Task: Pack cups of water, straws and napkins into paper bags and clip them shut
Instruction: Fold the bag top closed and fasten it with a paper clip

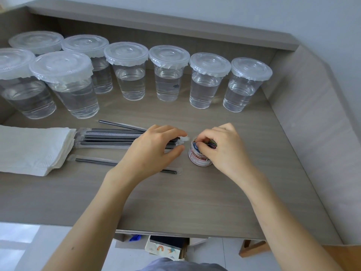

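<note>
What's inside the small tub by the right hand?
Coloured clips, blue, red and green ones showing. Fingers of the right hand reach in and cover the rest, so how full the tub is, or whether a clip is pinched, cannot be seen.

8 lidded clear cups of water (169, 75) stand across the wooden desk (195, 202) from 10 to 1 o'clock. At 9 o'clock lies a stack of white napkins (33, 147), with wrapped black straws (109, 136) just beside it at its 3 o'clock. The left hand (154, 149) hovers over the straws' ends, fingers loosely curved. Near centre, the right hand (224, 151) pinches coloured paper clips (212, 143) inside a small round tub (199, 159).
</note>
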Motion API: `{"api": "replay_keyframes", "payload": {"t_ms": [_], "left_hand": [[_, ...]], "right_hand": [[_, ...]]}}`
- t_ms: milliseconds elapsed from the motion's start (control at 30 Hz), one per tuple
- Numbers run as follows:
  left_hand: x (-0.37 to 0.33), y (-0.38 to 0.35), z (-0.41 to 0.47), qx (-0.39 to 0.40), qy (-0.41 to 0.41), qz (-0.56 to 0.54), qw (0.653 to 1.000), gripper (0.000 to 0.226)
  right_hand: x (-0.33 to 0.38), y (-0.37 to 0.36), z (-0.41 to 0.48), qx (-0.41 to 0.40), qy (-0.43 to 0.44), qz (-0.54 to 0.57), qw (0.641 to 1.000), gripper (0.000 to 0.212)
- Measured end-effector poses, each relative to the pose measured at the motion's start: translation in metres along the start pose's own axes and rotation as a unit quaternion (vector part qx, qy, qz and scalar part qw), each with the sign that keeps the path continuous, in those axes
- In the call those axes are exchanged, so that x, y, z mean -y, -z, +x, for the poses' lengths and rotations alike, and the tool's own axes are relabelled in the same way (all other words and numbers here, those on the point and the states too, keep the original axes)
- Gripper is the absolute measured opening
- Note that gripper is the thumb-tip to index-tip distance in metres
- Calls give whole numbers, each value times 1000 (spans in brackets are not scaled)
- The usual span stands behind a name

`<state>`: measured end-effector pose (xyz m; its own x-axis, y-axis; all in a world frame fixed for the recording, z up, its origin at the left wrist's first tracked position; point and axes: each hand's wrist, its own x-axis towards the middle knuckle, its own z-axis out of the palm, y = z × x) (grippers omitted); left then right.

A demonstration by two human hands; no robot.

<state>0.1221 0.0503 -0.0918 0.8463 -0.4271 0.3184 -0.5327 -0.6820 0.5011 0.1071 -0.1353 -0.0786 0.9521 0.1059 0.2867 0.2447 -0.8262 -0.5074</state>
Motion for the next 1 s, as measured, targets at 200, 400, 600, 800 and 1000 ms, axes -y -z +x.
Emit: {"api": "replay_keyframes", "payload": {"t_ms": [200,400,600,800,1000], "left_hand": [[3,1,-5,-7,-4,2,1000,48],[1,4,-9,-14,-9,-4,1000,48],[-4,7,-19,-36,-26,-19,999,43],[-8,4,-29,-37,-50,-36,997,38],[-40,0,-48,-32,-74,-36,996,27]], "right_hand": [[-3,3,-3,-44,-33,73,996,15],[-3,0,-8,-128,-38,75,988,13],[-5,7,-17,-185,-11,114,976,12],[-9,9,-32,-174,-34,116,977,19],[-12,26,-72,-143,-76,145,976,20]]}}
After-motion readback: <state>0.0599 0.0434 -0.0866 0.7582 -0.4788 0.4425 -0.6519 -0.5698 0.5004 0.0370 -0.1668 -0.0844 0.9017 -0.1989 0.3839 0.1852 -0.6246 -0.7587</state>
